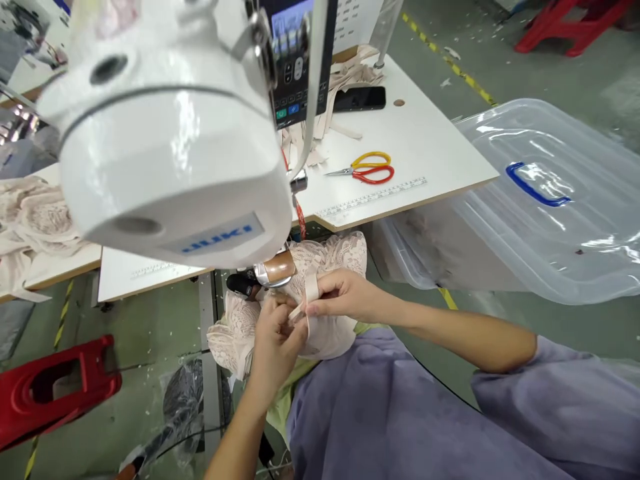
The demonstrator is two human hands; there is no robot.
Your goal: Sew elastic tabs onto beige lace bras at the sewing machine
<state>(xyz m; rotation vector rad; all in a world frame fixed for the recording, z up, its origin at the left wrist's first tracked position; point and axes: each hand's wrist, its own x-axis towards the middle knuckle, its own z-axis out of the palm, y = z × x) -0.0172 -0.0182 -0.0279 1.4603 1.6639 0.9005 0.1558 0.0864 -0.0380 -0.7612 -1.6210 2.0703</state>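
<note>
Beige lace fabric [346, 250] hangs over the lap, below the arm of a white sewing machine [175, 167]. My right hand [343, 293] pinches a light beige strap [311, 288] between thumb and fingers, on the right side of the fabric. Close beside it on the left, my left hand [281, 328] is closed on the narrow end of the strap, its fingertips nearly meeting those of the right hand. Just above the left hand sits the machine's metal and brown sewing end [277, 268], partly hidden by the machine head.
Scissors [373, 168], a black phone [360, 99] and beige fabric strips [350, 73] lie on the white table [425, 143]. A lidded clear plastic box [550, 220] stands at the right. Lace pieces [40, 217] are piled at the left, above a red stool [95, 373].
</note>
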